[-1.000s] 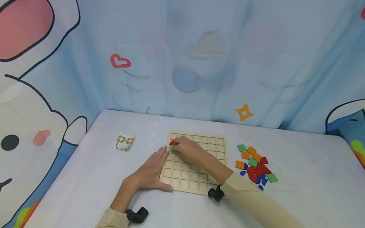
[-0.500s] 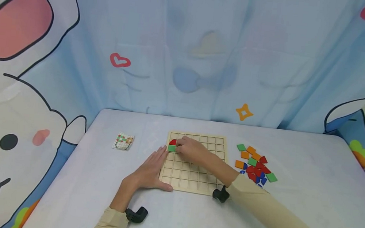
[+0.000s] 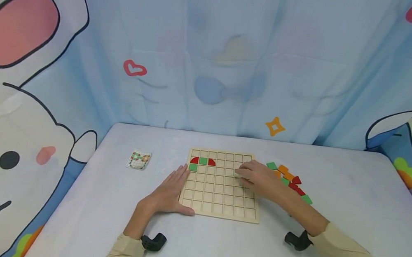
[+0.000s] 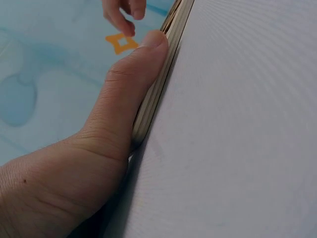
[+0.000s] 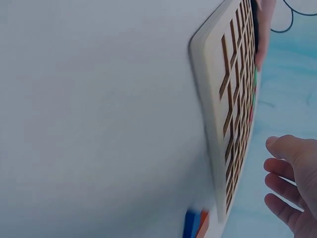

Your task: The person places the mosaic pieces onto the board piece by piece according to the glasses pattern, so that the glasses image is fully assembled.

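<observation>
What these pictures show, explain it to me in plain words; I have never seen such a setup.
There is no machine here: a person works with two bare hands. The wide picture comes from a camera on the head, looking forward and down. The close ones come from the left wrist camera and the right wrist camera.

On the table lies a gridded board with four red and green pieces in it. Loose coloured pieces lie to its right, a small patterned card to its left.

The left hand rests against the board's left side. The right hand hovers over its right side, with nothing visible between the fingers.
</observation>
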The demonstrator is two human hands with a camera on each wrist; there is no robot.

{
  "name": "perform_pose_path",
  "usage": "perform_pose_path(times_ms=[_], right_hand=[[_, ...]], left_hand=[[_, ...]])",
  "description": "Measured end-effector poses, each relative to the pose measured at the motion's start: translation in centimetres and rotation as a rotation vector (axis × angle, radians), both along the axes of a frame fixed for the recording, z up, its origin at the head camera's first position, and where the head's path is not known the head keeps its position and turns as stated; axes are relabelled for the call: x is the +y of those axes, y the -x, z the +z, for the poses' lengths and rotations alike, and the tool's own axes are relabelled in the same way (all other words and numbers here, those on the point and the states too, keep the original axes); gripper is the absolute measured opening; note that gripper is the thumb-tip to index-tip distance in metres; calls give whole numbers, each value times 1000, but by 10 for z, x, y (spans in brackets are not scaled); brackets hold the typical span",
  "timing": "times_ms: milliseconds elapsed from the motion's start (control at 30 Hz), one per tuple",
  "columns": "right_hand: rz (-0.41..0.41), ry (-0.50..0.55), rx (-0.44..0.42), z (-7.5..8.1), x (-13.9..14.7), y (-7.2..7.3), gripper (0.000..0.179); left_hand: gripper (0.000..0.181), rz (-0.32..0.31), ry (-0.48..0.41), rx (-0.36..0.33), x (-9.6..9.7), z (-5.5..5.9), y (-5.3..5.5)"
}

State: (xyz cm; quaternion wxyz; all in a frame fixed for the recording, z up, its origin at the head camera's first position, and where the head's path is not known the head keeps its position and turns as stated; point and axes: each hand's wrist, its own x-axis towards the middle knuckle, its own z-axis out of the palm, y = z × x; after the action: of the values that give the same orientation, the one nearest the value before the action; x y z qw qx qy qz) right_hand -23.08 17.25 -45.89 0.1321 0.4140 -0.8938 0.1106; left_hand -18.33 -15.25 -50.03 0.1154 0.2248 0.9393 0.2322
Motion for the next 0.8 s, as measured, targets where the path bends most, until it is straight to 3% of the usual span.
perform_pose_path(times_ms=[300, 567, 800], right_hand=[[-109, 31, 85, -2, 66, -17, 33], [-250, -41, -40, -1, 91, -24, 36], [-279, -51, -53, -4, 101, -21, 33]], left_hand=[[130, -5, -7, -5, 0, 1, 0], [130, -2, 4, -12, 0, -1, 1], [130, 2, -7, -4, 1, -1, 0]])
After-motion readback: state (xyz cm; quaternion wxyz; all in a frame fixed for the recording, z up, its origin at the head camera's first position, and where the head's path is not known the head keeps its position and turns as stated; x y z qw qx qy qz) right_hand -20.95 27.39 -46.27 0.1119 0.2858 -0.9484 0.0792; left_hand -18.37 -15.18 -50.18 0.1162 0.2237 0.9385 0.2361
